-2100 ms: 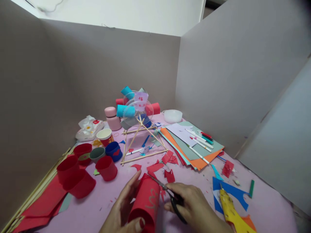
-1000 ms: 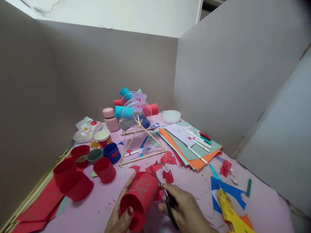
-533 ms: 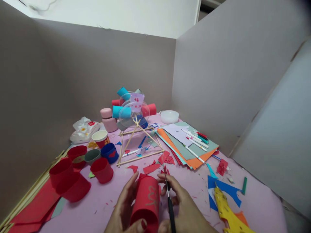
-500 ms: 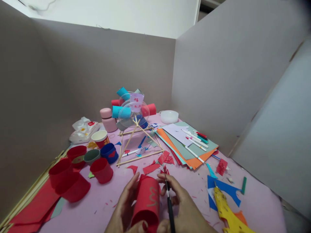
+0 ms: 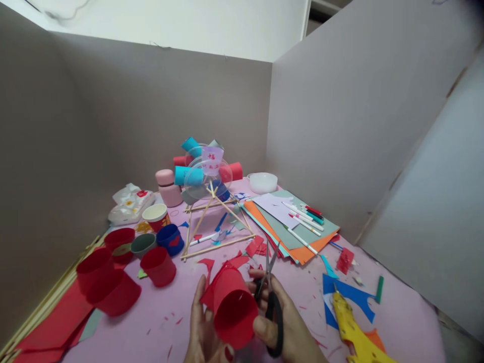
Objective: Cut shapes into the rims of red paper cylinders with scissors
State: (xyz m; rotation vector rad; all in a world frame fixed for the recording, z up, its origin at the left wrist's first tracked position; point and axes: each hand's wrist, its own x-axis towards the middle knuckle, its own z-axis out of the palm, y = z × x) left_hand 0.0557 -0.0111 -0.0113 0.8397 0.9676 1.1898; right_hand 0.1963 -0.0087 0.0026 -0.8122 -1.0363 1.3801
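Note:
A red paper-covered cup (image 5: pixel 230 290) is tipped on its side, its open mouth facing me. My left hand (image 5: pixel 204 322) supports it from the left and below, thumb near the rim. Black-handled scissors (image 5: pixel 270 282) sit in my right hand (image 5: pixel 289 322), blades parted and pointing away, while that thumb touches the cup's right rim. A loose flap of red paper sticks out at the cup's far left side. Red paper scraps (image 5: pixel 257 245) lie just beyond the cup.
Red, blue and grey cups (image 5: pixel 158 266) stand at left. Behind is a wooden stick frame (image 5: pixel 217 246) bearing a wheel of coloured cups (image 5: pixel 189 175). Coloured sheets with markers (image 5: pixel 302 227) lie right, a yellow glue gun (image 5: pixel 350 327) nearer. Grey partitions (image 5: pixel 181 101) enclose the table.
The red cup has turned so its mouth faces me and the gold marking no longer shows. The scissors have swung upright and their blades have parted.

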